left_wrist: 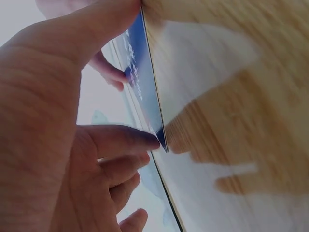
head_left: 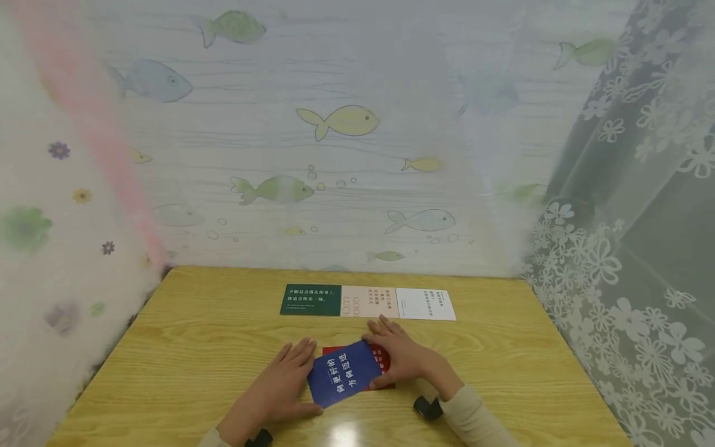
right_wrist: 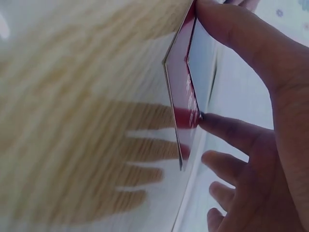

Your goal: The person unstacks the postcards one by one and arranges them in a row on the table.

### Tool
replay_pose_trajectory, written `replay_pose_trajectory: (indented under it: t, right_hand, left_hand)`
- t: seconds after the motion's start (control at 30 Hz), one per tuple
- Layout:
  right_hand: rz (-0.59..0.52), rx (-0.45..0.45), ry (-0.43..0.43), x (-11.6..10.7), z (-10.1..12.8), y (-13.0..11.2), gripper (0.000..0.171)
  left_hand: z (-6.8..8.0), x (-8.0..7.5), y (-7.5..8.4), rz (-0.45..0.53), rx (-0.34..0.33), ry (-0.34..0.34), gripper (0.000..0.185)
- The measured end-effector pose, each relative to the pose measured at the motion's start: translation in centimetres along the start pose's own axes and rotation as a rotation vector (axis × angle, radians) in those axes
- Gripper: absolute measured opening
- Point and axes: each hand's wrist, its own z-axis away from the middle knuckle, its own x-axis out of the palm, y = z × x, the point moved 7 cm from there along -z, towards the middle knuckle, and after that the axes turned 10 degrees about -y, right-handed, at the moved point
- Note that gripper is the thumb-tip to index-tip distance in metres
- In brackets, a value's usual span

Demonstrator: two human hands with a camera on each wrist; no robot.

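Note:
A blue card with white writing lies at a slant over a red card, covering most of it. My left hand holds the blue card's left end, thumb at the near corner and index finger at the far one. At the right end, my right hand spans the blue card between thumb and index finger. In the right wrist view the blue card stands a little above the red card, which rests on the table. The other fingers of both hands stay off the cards.
Farther back, a green card, a pale pink card and a white card lie side by side in a row. The wood-grain table is glossy. A fish-patterned curtain hangs behind it, and a flowered lace one at right.

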Motion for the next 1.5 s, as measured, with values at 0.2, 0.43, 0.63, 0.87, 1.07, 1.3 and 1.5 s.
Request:
replay_pose_trajectory:
  t: [0.2, 0.43, 0.63, 0.87, 1.07, 1.3, 1.5]
  right_hand:
    - [-0.001, 0.024, 0.023, 0.2, 0.9, -0.4, 0.095]
    - [0.013, -0.002, 0.026, 0.5, 1.5, -0.4, 0.096]
    - [0.038, -0.032, 0.072, 0.5, 1.9, -0.5, 0.098]
    - [0.092, -0.050, 0.128, 0.5, 2.3, -0.7, 0.098]
    - [0.085, -0.046, 0.138, 0.4, 2.6, -0.8, 0.100]
    - [0.034, -0.072, 0.163, -0.2, 3.2, -1.1, 0.099]
    - [0.053, -0.099, 0.181, -0.1, 3.6, -1.2, 0.099]
  left_hand:
    - [0.2, -0.1, 0.0, 0.011, -0.006, 0.009, 0.101]
    - [0.3, -0.2, -0.1, 0.021, -0.005, 0.025, 0.095]
    - [0.3, -0.4, -0.1, 0.016, 0.004, 0.031, 0.092]
    - [0.3, -0.2, -0.2, 0.029, -0.012, 0.010, 0.093]
    - [0.5, 0.2, -0.6, 0.082, -0.021, -0.030, 0.104]
    - [0.6, 0.1, -1.2, 0.085, 0.009, 0.017, 0.109]
    - [0.6, -0.2, -1.3, 0.139, 0.041, 0.023, 0.108]
